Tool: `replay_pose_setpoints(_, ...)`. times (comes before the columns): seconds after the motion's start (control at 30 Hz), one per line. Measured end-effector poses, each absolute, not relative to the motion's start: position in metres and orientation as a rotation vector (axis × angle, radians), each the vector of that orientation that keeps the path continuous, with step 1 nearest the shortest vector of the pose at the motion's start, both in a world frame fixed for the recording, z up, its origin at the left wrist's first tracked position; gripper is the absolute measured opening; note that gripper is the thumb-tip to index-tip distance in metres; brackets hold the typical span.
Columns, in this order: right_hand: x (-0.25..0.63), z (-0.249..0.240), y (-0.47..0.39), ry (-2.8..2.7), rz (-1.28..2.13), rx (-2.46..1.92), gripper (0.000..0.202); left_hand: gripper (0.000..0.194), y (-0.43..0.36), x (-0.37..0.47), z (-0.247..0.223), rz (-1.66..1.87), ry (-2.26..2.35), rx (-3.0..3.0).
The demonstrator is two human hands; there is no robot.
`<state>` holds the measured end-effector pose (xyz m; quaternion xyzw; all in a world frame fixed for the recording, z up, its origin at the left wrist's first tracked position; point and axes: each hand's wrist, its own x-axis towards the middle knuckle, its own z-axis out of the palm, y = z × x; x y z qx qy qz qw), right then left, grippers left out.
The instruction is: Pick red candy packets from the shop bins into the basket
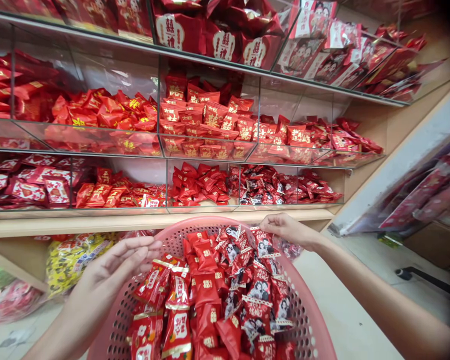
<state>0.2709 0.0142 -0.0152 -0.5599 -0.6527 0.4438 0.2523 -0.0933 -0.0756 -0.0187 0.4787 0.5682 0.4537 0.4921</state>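
Observation:
A pink perforated basket (303, 300) holds many small red packets. Those on its left (180, 285) have gold and white labels, plain red ones with gold marks (207, 287) lie in the middle, and red packets with black-and-white figures (260, 287) fill the right. My left hand (125, 260) is over the basket's left rim, fingers apart, with nothing in it. At the upper right rim, my right hand (285, 229) pinches the top corner of a figured packet (264, 242).
Glass-fronted shelves (210, 212) full of red packets rise just beyond the basket. Below at left lie a yellow bag of packets (75, 257) and a pink bag (13, 300). At right are hanging pink packages (431, 187) and a black chair leg (427, 282) on the tiled floor.

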Motion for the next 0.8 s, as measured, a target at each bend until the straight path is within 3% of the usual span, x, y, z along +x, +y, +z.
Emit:
replay_pose_setpoints(0.3, 0.253, -0.036, 0.028, -1.946, 1.125, -1.473, 0.035, 0.041, -0.079, -0.091, -0.013, 1.119, 1.395, 1.146)
replay_pose_setpoints(0.53, 0.258, -0.054, 0.04, -2.139, 0.671, -1.558, 0.028, 0.04, -0.075, -0.097, -0.023, 1.137, 1.386, 1.147)
replay_pose_setpoints(0.8, 0.258, -0.048, 0.033, -2.125, 0.634, -1.545, 0.032, 0.041, -0.075, -0.099, -0.025, 1.131, 1.373, 1.124)
